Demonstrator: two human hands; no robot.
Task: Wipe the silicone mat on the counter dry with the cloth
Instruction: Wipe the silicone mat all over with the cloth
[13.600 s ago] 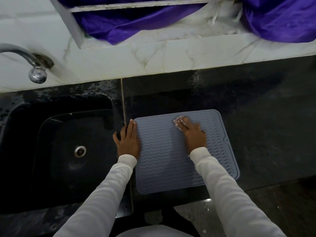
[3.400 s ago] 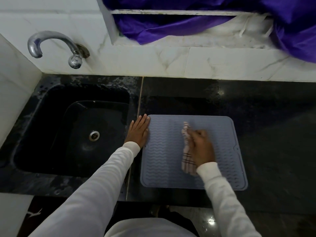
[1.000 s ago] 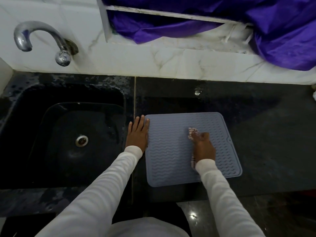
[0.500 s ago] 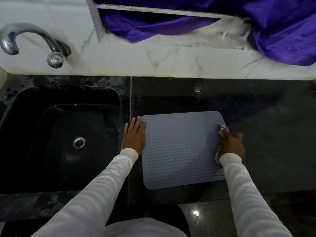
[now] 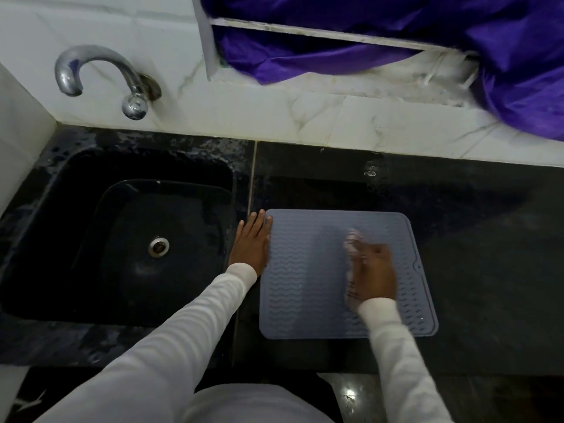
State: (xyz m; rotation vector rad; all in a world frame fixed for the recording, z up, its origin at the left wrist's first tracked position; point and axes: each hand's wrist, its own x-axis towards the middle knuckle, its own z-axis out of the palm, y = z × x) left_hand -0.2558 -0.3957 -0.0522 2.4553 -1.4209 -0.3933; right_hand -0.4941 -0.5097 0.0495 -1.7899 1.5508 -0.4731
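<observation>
A grey-blue silicone mat [image 5: 305, 288] with wavy ridges lies flat on the black counter [image 5: 488, 270], just right of the sink. My left hand [image 5: 251, 244] lies flat with straight fingers on the counter at the mat's left edge, its fingertips touching the mat's upper left corner. My right hand [image 5: 374, 274] is on the middle right of the mat and holds a checked cloth [image 5: 352, 239] against it. The cloth shows blurred ahead of the fingers and along the hand's left side. The rest of the cloth is hidden under the hand.
A black sink [image 5: 137, 239] with a metal drain sits left of the mat. A chrome tap [image 5: 100, 74] juts from the white marble wall above it. Purple fabric [image 5: 396, 35] hangs over the ledge behind the counter. The counter's front edge runs just below the mat.
My right hand with the cloth has swept left, from the mat's right edge back to its middle right. The left hand stays at the mat's left edge.
</observation>
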